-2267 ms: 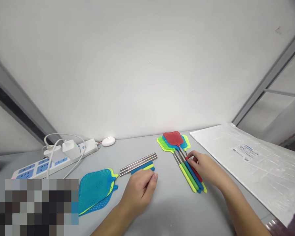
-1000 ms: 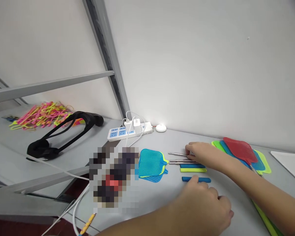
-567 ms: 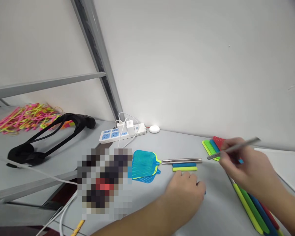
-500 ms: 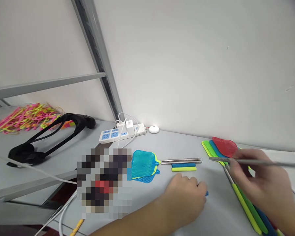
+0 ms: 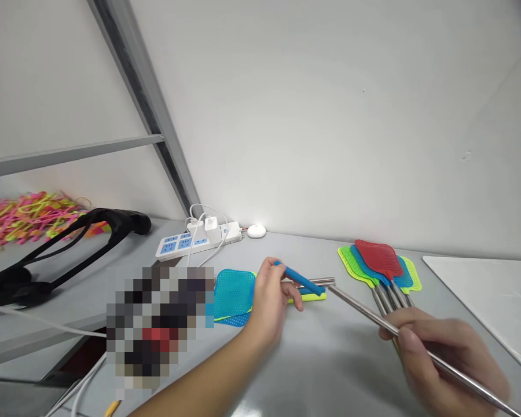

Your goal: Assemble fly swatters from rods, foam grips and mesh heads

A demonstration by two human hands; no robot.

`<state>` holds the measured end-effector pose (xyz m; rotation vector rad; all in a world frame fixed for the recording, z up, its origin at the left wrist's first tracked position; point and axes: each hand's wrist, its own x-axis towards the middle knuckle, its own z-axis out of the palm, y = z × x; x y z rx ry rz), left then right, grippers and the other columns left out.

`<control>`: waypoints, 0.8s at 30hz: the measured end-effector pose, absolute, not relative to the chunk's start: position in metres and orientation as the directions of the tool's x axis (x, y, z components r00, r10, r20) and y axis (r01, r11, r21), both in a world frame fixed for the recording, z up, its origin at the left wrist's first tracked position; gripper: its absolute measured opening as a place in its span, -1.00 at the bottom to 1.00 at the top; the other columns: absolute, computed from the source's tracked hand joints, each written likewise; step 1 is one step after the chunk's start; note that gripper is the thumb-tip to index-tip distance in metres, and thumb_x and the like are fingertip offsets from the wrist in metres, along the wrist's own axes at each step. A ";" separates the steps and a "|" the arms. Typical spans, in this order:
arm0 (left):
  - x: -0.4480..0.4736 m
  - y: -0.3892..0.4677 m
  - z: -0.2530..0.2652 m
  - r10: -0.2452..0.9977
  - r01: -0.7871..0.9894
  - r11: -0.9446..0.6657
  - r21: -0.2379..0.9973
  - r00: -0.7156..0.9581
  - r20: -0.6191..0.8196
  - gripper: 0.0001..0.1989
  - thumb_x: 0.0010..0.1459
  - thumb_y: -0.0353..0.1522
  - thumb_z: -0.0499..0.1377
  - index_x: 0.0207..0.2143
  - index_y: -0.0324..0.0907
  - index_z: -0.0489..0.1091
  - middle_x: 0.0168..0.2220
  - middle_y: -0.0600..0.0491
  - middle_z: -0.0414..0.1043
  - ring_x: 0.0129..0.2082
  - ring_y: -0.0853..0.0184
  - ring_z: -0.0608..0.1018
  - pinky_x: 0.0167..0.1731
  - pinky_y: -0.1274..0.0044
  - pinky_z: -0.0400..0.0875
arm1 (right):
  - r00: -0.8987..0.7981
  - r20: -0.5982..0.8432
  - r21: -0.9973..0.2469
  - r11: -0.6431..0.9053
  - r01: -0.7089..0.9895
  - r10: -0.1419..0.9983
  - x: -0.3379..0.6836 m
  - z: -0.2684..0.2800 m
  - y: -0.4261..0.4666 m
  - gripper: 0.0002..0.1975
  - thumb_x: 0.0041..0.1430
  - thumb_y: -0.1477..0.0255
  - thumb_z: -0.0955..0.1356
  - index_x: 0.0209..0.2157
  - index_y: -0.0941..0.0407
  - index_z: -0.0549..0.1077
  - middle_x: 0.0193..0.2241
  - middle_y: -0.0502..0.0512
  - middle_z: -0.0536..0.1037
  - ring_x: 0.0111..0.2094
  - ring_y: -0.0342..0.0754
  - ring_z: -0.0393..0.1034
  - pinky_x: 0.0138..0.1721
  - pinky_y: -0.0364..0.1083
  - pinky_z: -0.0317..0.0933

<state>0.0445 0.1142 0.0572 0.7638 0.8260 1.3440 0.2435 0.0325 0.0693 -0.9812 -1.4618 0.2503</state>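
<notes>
My left hand (image 5: 267, 304) is closed on a blue handle tube (image 5: 299, 277), raised above the table and slanting down to the right. In my right hand (image 5: 447, 359) is a thin metal rod (image 5: 360, 307), gripped along its length. The rod's far tip is at the lower end of the blue tube; whether it is inside cannot be made out. Behind my left hand lie metal rods (image 5: 329, 281) and a yellow-green handle tube (image 5: 319, 296), partly hidden. Loose fly swatter heads (image 5: 233, 289) lie left of that hand. Several fly swatters (image 5: 378, 258) with rods attached are fanned out beyond my right hand.
A white power strip (image 5: 186, 243) with plugged-in chargers and a round white device (image 5: 256, 231) sit by the wall. Left are a black headband-like frame (image 5: 108, 223), colourful cords (image 5: 30, 217) and a metal rack post (image 5: 143, 87). A white board (image 5: 486, 295) lies right.
My left hand has lifted off the table, bringing the blue handle tube up and turning it. My right hand has swung the rod's tip to the tube's end. The view has shifted right.
</notes>
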 end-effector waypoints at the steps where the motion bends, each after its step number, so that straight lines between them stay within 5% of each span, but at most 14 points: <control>1: 0.043 0.116 0.058 0.997 -0.540 0.076 0.838 0.027 -0.073 -0.84 0.14 -0.28 0.09 -0.39 -0.12 0.14 -0.52 0.18 0.41 -0.74 0.47 0.40 -0.67 0.60 0.21 | 0.165 0.722 -0.679 0.644 0.353 0.671 0.239 0.065 0.034 -0.87 0.12 0.55 0.36 -0.39 0.01 0.39 -0.63 -0.06 0.44 -0.55 -0.06 0.45 -0.57 -0.14 0.29; 17: 0.047 0.114 0.055 0.992 -0.614 0.123 0.780 0.064 -0.106 -0.78 0.16 -0.27 0.15 -0.42 -0.14 0.15 -0.52 0.19 0.38 -0.67 0.42 0.47 -0.57 0.56 0.32 | 0.081 0.715 -0.691 0.684 0.236 0.694 0.225 0.054 0.037 -0.84 0.23 0.60 0.26 -0.29 0.04 0.35 -0.56 -0.05 0.38 -0.51 -0.11 0.41 -0.57 -0.17 0.24; 24: 0.051 0.106 0.058 0.988 -0.561 0.154 0.813 0.093 -0.123 -0.80 0.18 -0.26 0.13 -0.39 -0.12 0.15 -0.52 0.18 0.43 -0.68 0.41 0.47 -0.57 0.56 0.33 | -0.178 0.767 -0.513 0.755 0.409 0.617 0.227 0.068 0.038 -0.76 0.05 0.68 0.29 -0.37 0.02 0.32 -0.57 -0.02 0.45 -0.61 -0.12 0.36 -0.60 -0.15 0.25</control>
